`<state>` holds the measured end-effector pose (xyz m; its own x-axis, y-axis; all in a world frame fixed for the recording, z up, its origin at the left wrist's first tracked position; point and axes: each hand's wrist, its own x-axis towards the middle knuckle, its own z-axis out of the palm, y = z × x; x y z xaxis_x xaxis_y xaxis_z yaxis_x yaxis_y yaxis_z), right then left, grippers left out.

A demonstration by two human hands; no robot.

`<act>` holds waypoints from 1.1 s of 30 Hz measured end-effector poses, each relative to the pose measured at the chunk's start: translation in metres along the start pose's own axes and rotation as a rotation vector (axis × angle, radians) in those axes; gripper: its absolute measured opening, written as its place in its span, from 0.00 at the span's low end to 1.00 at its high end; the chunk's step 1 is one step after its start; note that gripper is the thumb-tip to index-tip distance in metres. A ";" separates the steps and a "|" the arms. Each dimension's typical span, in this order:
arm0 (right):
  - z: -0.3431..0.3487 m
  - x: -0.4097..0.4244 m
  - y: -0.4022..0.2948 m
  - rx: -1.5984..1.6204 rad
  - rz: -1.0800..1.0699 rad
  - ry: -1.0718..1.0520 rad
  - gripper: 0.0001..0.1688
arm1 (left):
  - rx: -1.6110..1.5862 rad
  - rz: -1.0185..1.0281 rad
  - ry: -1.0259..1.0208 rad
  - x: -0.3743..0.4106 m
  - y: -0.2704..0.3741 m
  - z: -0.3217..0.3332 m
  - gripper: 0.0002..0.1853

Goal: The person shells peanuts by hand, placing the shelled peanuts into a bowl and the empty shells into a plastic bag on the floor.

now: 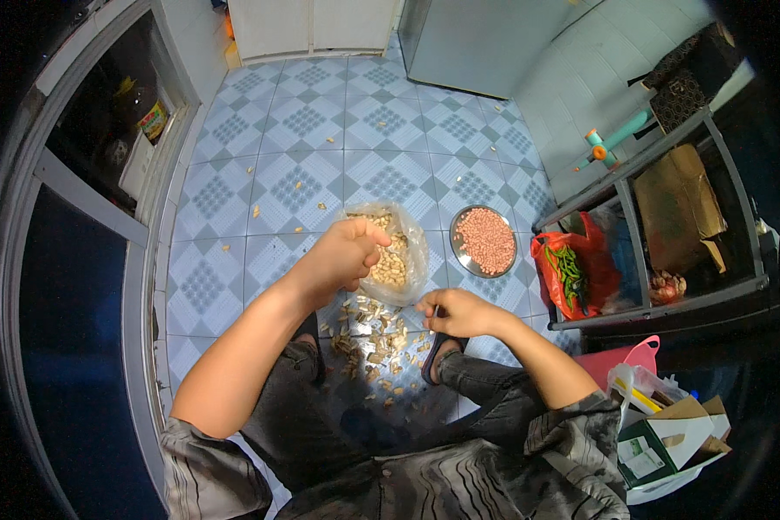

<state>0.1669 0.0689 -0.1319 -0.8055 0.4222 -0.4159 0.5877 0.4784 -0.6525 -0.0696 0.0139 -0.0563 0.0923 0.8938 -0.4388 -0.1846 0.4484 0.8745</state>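
My left hand is raised over the near left side of a clear plastic bag of unshelled peanuts, its fingers curled; whether anything is between them cannot be told. Just right of the bag's near edge is my right hand, its fingers bent with the tips close together; what they may hold is too small to tell. Split peanut shells lie scattered on the tiled floor between my feet. Beyond my right hand, a round metal plate holds shelled pink peanuts.
At right, a metal rack holds a red plastic bag with green chillies and a cardboard box. Nearer stand a pink bin and an opened carton. A framed glass door is at left.
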 end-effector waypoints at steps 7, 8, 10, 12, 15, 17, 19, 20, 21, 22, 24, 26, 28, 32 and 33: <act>0.063 0.111 0.134 -0.247 0.222 0.034 0.15 | 0.115 -0.041 -0.017 -0.003 0.003 -0.010 0.06; 0.070 0.125 0.152 -0.211 0.248 0.123 0.14 | 0.210 0.002 -0.015 -0.003 0.005 -0.008 0.06; 0.087 0.151 0.171 -0.101 0.294 0.276 0.11 | 0.299 -0.031 -0.006 -0.008 0.006 -0.013 0.07; 0.105 0.163 0.178 0.016 0.275 0.443 0.08 | 0.369 -0.023 0.022 -0.010 -0.002 -0.020 0.09; 0.124 0.172 0.180 0.120 0.379 0.477 0.05 | 0.346 -0.057 0.052 -0.019 -0.002 -0.028 0.09; 0.134 0.175 0.183 0.052 0.313 0.609 0.06 | 0.284 -0.029 0.029 -0.023 -0.008 -0.030 0.09; 0.140 0.178 0.169 -0.022 0.294 0.745 0.08 | 0.277 -0.022 0.003 -0.025 -0.010 -0.030 0.09; 0.145 0.185 0.167 -0.056 0.197 0.784 0.09 | 0.308 -0.025 -0.017 -0.027 -0.005 -0.027 0.08; 0.147 0.189 0.159 -0.047 0.164 0.748 0.09 | 0.337 -0.028 -0.034 -0.028 -0.001 -0.025 0.08; 0.149 0.195 0.146 -0.038 0.126 0.707 0.08 | 0.384 -0.037 -0.050 -0.029 -0.002 -0.026 0.08; 0.162 0.210 0.119 0.065 0.173 0.609 0.08 | 0.482 -0.050 -0.091 -0.030 -0.001 -0.027 0.08; 0.189 0.215 0.113 -0.019 -0.001 0.579 0.09 | 0.570 -0.083 -0.114 -0.025 0.011 -0.020 0.08; 0.228 0.219 0.110 -0.195 -0.242 0.498 0.09 | 0.619 -0.102 -0.097 -0.025 0.013 -0.019 0.07; 0.235 0.217 0.093 -0.110 -0.076 0.525 0.08 | 0.678 -0.036 -0.099 -0.034 0.006 -0.027 0.06; 0.224 0.217 0.094 -0.066 -0.040 0.603 0.08 | 0.692 -0.011 -0.103 -0.036 0.004 -0.029 0.06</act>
<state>0.0304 0.0324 -0.4252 -0.6530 0.7555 0.0528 0.5769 0.5413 -0.6117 -0.1017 -0.0165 -0.0430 0.1896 0.8693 -0.4565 0.4794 0.3237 0.8157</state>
